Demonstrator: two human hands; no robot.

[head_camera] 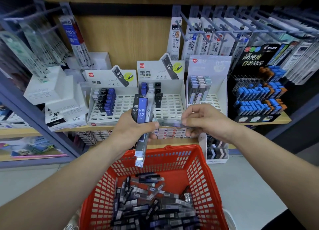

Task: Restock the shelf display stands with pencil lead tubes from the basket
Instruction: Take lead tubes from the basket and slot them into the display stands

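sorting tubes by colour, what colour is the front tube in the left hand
The front tube is blue, printed HB 0.7; head view shows it best.

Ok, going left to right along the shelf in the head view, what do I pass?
White refill boxes → left Deli stand → middle Deli stand → pastel-tube stand → black Pilot stand.

Red moulded-plastic lattice basket (203,169): smooth, slight sheen.
Loose dark plastic lead tubes (151,203): glossy, part translucent.
Upright bundle of black, blue and clear plastic lead tubes (141,111): glossy.
Crosswise clear plastic tube (170,121): shiny.
White slotted card display stands (124,107): matt.
Pale wood-grain back panel (124,39): smooth, matt.
Grey metal peg hooks (184,25): dull.
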